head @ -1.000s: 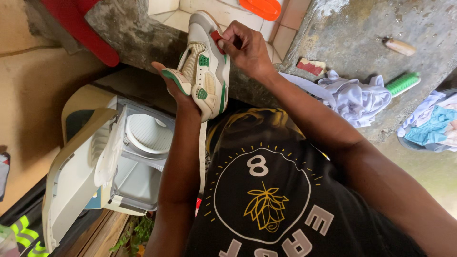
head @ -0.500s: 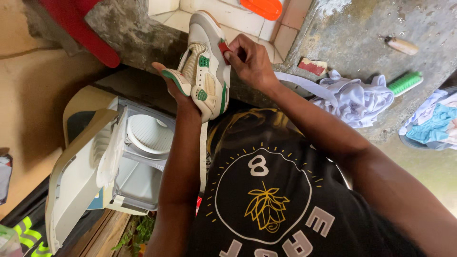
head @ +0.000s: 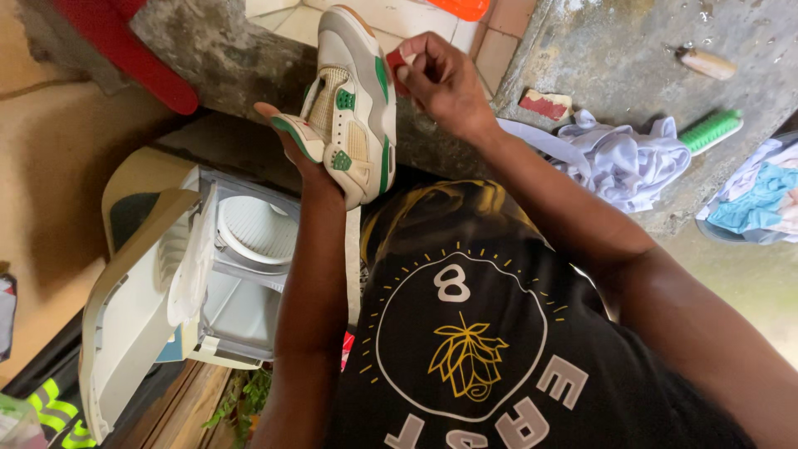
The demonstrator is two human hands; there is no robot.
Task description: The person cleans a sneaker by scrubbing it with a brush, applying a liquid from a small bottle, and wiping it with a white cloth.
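Since a second ago the right hand [head: 445, 79] has slid its small red scrubbing pad [head: 394, 60] up the sneaker [head: 353, 104] toward the heel end, and the shoe has tipped a little further over the tiled basin [head: 391, 18]. Fingers are pinched shut on the pad, pressing it against the grey side panel. The left hand [head: 293, 145] cups the toe from below, clasped around the green-trimmed sole, so the shoe hangs in the air just in front of the rough concrete ledge [head: 615, 50]. To do this well, I judge, the left grip should brace against each stroke and the pad should stay flat, working short passes along the seam. Right of the shoe on the ledge lie a pale crumpled cloth [head: 619, 162], a red-faced block [head: 544, 106] and a green brush [head: 706, 129].
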